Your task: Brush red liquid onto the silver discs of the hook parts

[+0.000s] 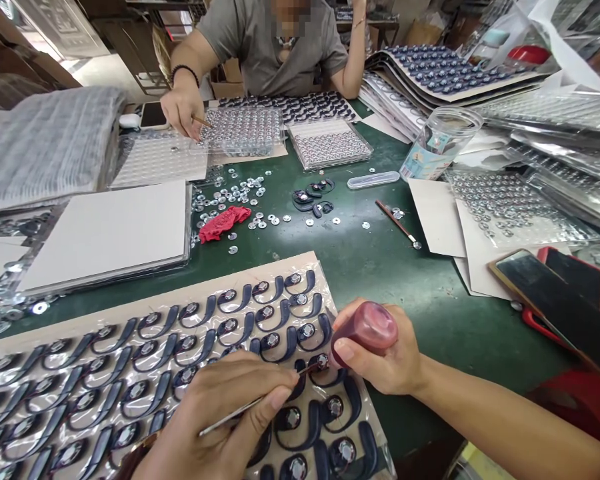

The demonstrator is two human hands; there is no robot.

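My left hand (230,407) pinches a thin metal tool like tweezers or a probe (230,417), its tip at a small round silver part on one of the dark earhook pieces (321,363). Wrapped in my right hand (387,357) is a reddish squeeze bottle (367,328); its lower end points down at the same piece, and my fingers hide the nozzle. Both hands are over a beige board (300,263) under clear film. Rows of dark, curved earhook pieces (195,347) with round silver centres cover it.
Loose silver discs (240,193), a red cloth (223,223) and a brush-like stick (397,223) lie on the green table (360,260). Phones (555,300) rest at right beside a clear jar (443,143). Opposite, a person's hand (184,110) holds a stick over a tray (243,130).
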